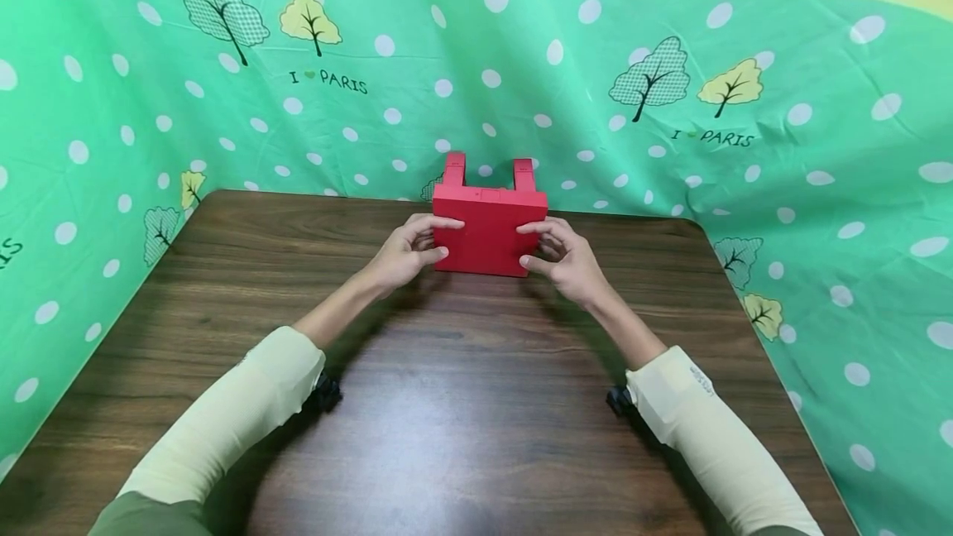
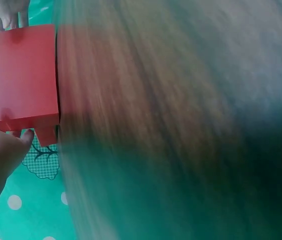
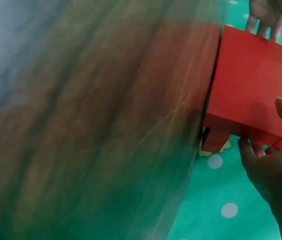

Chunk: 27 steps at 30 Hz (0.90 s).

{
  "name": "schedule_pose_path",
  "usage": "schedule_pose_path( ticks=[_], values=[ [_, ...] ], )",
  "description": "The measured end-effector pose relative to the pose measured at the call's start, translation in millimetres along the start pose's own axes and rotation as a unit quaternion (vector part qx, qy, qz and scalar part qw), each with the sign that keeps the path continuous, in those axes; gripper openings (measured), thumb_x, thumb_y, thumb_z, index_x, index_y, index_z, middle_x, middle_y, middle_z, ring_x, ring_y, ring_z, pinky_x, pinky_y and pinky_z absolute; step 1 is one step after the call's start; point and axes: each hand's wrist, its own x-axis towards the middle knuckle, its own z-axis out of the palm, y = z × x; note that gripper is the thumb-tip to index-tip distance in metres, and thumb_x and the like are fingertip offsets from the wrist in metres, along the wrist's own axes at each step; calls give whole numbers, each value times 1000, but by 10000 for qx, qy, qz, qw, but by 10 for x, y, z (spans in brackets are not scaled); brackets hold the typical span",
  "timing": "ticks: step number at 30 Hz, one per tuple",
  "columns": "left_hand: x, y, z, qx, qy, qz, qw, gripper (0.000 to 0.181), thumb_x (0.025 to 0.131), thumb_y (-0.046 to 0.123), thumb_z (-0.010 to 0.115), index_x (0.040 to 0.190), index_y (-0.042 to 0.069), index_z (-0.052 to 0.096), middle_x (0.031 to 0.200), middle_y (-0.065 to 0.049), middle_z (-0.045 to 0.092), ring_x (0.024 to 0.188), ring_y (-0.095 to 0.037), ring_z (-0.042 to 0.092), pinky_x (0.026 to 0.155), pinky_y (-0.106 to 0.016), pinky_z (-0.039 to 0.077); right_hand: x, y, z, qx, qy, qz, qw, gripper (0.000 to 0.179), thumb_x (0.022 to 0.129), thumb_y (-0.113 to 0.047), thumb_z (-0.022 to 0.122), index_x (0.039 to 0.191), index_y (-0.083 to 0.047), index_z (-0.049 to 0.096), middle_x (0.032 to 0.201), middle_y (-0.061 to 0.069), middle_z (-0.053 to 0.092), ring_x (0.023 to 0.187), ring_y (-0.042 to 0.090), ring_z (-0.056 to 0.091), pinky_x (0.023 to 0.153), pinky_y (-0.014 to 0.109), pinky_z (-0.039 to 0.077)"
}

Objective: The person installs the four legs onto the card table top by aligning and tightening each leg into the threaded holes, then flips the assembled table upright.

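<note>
A flat red box stands upright at the far side of the wooden table, its broad face toward me. Two red prongs stick up behind its top edge. My left hand grips the box's left side, thumb and index finger on the front face and the other fingers at the side. On the opposite side my right hand holds it in the same way. Both wrist views show the red box with a hand at each side; a short red block juts out beyond its lower end there.
The dark wood table has a glossy reflection in front of the box. A green cloth with white dots and printed trees hangs behind the table and along both sides. Small black devices are strapped under the sleeves.
</note>
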Motion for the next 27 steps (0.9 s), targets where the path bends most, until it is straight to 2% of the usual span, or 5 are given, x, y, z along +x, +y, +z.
schedule_pose_path(
  ticks=[4,6,10,14,27],
  values=[
    [-7,-11,-4,254,47,210,9994,48,105,-6,70,150,11,72,155,-13,56,149,-32,54,133,-56,46,-1,13,14,-161,18,-252,9996,49,97,3,83,144,-6,72,153,15,57,141,29,58,128,64,51],
    [-7,-6,-10,334,77,304,9989,49,104,-6,70,150,11,71,155,-14,56,150,-33,54,132,-58,46,5,11,15,-201,15,-350,9992,51,96,5,83,145,-6,72,152,14,57,140,27,58,126,60,54],
    [2,18,-22,362,89,462,9982,54,101,-7,72,152,11,70,153,-15,57,148,-34,55,131,-59,47,25,-8,10,-209,27,-505,9985,55,95,6,85,147,-7,71,150,12,56,134,25,62,117,35,61],
    [10,29,-32,376,95,504,9980,58,100,-8,74,154,13,69,149,-15,58,143,-32,57,127,-59,50,36,-30,6,-51,19,-607,9981,63,94,9,85,152,-7,68,151,11,53,133,24,60,105,16,60],
    [57,77,-39,282,132,668,9973,70,98,-7,81,162,16,63,152,-14,57,125,-24,57,110,-32,51,59,-84,-14,-74,91,-597,9981,86,94,10,84,170,-19,54,155,18,49,138,19,52,101,16,61]
  ],
)
